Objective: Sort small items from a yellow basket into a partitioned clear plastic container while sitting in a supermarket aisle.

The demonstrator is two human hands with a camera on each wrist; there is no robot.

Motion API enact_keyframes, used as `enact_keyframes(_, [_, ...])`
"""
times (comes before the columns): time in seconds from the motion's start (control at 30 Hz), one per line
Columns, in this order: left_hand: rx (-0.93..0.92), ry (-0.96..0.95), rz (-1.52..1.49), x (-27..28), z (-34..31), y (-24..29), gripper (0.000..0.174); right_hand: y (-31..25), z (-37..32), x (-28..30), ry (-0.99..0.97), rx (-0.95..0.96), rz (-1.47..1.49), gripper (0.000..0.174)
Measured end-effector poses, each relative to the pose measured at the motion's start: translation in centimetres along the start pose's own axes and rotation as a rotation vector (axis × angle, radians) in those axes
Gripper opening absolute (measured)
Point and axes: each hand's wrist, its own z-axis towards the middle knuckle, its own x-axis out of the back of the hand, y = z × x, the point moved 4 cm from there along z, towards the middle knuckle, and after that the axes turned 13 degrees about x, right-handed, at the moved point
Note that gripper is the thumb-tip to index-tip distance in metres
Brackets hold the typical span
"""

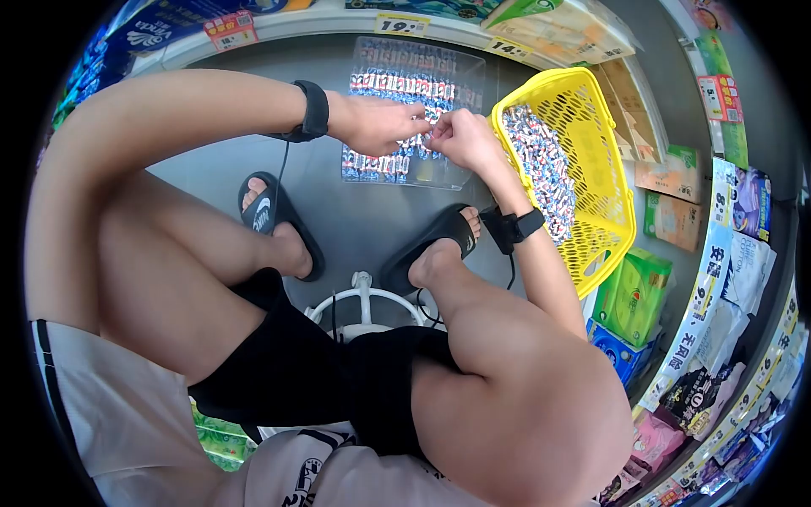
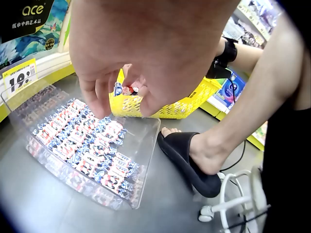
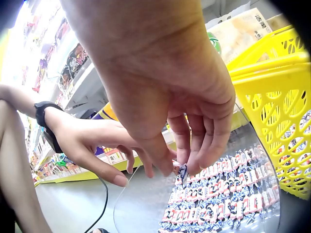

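Observation:
My right hand [image 1: 469, 139] pinches a small wrapped candy [image 3: 182, 173] between thumb and fingertips, over a clear plastic box [image 2: 151, 141]. Blue, white and red wrapped candies [image 2: 73, 133] lie in neat rows inside that box, on the floor. My left hand [image 1: 380, 122] hovers above the box with its fingers loosely bent, fingertips close to the right hand's. In the right wrist view, nothing shows between the left thumb and fingers. To the right, a yellow basket [image 1: 621, 203] is tilted and holds a heap of the same candies [image 1: 541, 169].
Shelves with price labels [image 1: 401, 25] curve round the back and right. Tissue packs [image 1: 634, 291] stand beside the basket. My sandalled feet [image 1: 274, 224] rest on the grey floor before the box, and a white stool base [image 1: 363, 296] stands between my legs. A dark cable hangs from each wrist.

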Motion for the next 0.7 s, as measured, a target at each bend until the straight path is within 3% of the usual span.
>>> enact_keyframes(0.23, [0.028,-0.088,0.003,0.7,-1.2,1.2,0.069,1.0,-0.4,-0.5,0.041,-0.030,0.028,0.026])
enact_keyframes(0.33, [0.036,-0.128,0.037,0.7,-1.4,1.6,0.074,2.1,-0.4,-0.7,0.014,0.080,0.125,0.028])
enact_keyframes(0.4, [0.071,-0.164,0.025,1.0,-1.5,1.9,0.076,3.2,-0.9,-0.9,-0.056,-0.014,0.295,0.026])
enact_keyframes(0.5, [0.092,-0.192,0.016,1.3,-1.5,2.1,0.079,2.6,-1.7,-0.2,0.046,0.024,0.052,0.022])
enact_keyframes(0.7, [0.014,-0.130,0.049,-0.7,-1.3,0.8,0.080,1.9,-1.4,-0.4,0.034,-0.028,0.048,0.019])
